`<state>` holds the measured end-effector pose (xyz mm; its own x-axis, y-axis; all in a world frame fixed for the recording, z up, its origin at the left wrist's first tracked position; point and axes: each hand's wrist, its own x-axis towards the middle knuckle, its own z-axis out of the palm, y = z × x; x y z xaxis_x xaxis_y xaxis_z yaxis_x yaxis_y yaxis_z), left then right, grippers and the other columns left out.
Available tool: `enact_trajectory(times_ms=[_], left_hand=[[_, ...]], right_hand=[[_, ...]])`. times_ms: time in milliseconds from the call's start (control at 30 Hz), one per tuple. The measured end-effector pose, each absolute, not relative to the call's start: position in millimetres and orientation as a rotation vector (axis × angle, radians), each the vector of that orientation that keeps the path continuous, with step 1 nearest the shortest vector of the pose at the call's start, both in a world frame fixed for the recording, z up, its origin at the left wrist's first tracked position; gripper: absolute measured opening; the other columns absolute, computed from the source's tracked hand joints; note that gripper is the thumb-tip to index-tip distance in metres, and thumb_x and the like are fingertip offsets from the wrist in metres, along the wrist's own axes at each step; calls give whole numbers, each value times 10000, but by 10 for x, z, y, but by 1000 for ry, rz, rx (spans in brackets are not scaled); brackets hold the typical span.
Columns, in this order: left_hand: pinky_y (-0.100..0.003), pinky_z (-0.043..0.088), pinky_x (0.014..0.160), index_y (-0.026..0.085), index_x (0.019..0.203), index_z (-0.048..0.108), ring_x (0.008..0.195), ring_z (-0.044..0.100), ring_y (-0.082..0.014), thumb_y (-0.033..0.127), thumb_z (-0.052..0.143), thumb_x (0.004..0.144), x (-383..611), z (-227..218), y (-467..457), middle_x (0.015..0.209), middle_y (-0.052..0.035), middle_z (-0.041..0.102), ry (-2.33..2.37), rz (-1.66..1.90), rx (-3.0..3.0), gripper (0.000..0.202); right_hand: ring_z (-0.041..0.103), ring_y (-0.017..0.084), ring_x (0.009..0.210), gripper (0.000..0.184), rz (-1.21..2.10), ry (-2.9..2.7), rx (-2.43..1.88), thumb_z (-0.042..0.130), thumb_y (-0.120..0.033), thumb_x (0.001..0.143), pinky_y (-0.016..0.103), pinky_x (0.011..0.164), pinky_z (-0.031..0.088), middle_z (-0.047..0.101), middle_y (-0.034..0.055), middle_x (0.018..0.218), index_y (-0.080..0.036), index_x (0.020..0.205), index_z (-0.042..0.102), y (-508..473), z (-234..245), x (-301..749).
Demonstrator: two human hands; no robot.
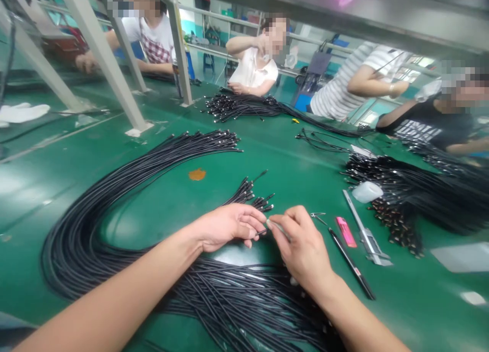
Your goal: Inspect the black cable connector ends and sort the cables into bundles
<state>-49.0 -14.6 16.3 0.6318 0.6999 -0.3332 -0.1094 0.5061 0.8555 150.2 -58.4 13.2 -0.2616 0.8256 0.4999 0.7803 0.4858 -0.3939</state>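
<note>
Around the middle of the frame, both hands meet over the green tabletop [286, 168]. L hand [227, 227] is palm partly up, fingers loosely curled, and its grip has a thin dark cable end [261, 233] pinched b/w thumb and fingers, tip poking toward the other hand. R hand [303, 245] comes in from the lower right, thumb + index bent close together right at that tip; can't tell how tight that grip is or if it has hold of anything, too small tbh.

Big black cable bundle [76, 224] curves round the left side, ends fanned out upper-center, rest running under the L forearm to bottom center. Smaller bunch of cable ends [244, 191] sits just beyond the L fingers, w/ an orange patch [197, 174] farther up-left.

Right of the R hand, approx in a row: small wire-like tool [319, 217], black pen [351, 263], pink item [346, 232], metal caliper [364, 229]. White lump [367, 191] is near the caliper's upper end, next to a large cable heap [431, 194] on the right side of the frame.

Up top, another cable pile [244, 107] lies in front of a person in a white shirt [254, 69]; other co-workers sit left and right of them. White glove [25, 113] at far upper left, fyi.
</note>
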Motion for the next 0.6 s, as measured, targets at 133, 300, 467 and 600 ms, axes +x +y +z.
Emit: enact_trajectory(times_ms=[133, 300, 467, 600], left_hand=[[-286, 508, 637, 100, 1002, 640, 759, 614, -148, 97, 799, 651, -491, 150, -132, 872, -56, 662, 757, 560, 905, 385], [-270, 503, 665, 99, 1014, 633, 720, 603, -123, 112, 811, 682, -495, 149, -133, 828, -38, 660, 708, 583, 904, 377], [-286, 510, 677, 102, 1028, 625, 758, 601, -135, 125, 823, 674, -504, 157, -120, 911, -62, 658, 736, 590, 917, 407], [-284, 498, 670, 109, 1027, 626, 780, 597, -144, 157, 822, 685, -507, 166, -114, 926, -66, 649, 756, 593, 940, 397]], right_hand=[[581, 156, 741, 134, 128, -1971, -1273, 572, -231, 964, 257, 648, 491, 541, 44, 869, -198, 994, 698, -584, 220, 1490], [579, 148, 702, 197, 228, -2130, -1208, 525, -248, 991, 251, 608, 479, 558, 42, 872, -219, 1084, 696, -664, 141, 1332], [588, 158, 705, 198, 142, -2069, -1363, 521, -263, 987, 268, 623, 483, 558, 44, 874, -208, 982, 712, -537, 146, 1504], [598, 162, 741, 141, 154, -1914, -1294, 560, -238, 960, 269, 659, 504, 564, 39, 860, -214, 980, 698, -469, 280, 1619]])
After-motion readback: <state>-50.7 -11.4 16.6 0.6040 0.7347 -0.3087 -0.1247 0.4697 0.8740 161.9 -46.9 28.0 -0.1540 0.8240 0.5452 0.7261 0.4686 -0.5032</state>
